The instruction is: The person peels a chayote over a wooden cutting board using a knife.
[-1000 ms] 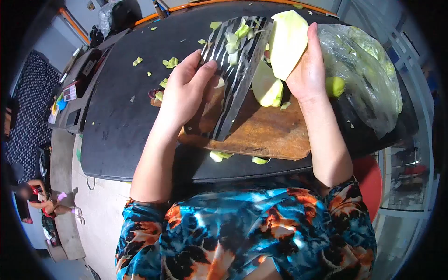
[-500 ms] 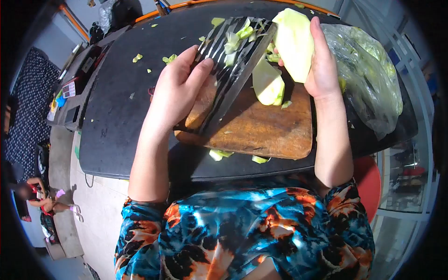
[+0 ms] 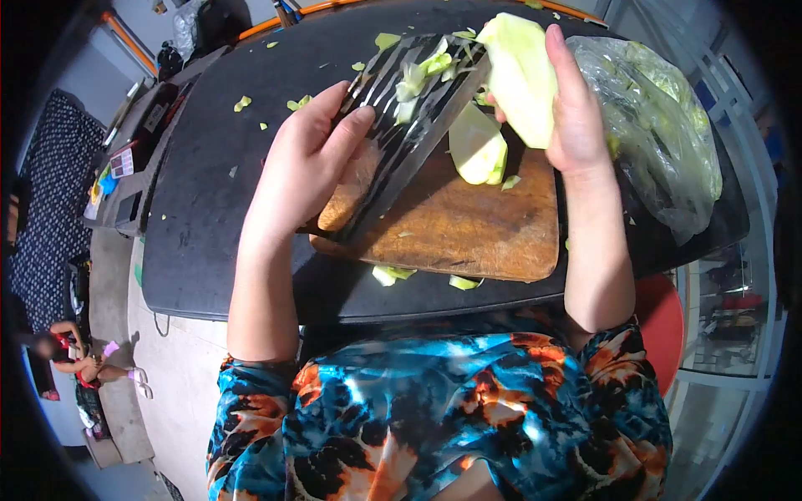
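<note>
My left hand [image 3: 311, 154] grips a broad, shiny cleaver [image 3: 418, 117], its blade streaked dark and silver. Several pale green shavings [image 3: 412, 83] stick to the blade. My right hand [image 3: 576, 117] holds up a peeled, pale green vegetable [image 3: 520, 79], fingers behind it and thumb along its side; I cannot tell its exact kind. The blade's far end meets the vegetable's left edge. Below them, another peeled piece [image 3: 478, 146] lies on the wooden cutting board [image 3: 468, 234].
A clear plastic bag [image 3: 660, 142] of green vegetables sits at the right of the black table [image 3: 209, 209]. Peelings [image 3: 393, 274] lie by the board's front edge, with more scraps across the table. A red stool [image 3: 660, 326] stands at lower right. Another person [image 3: 79, 359] is far left.
My left hand and the cleaver have shifted slightly left, and the held vegetable has moved a little left with them. Both grips stay the same.
</note>
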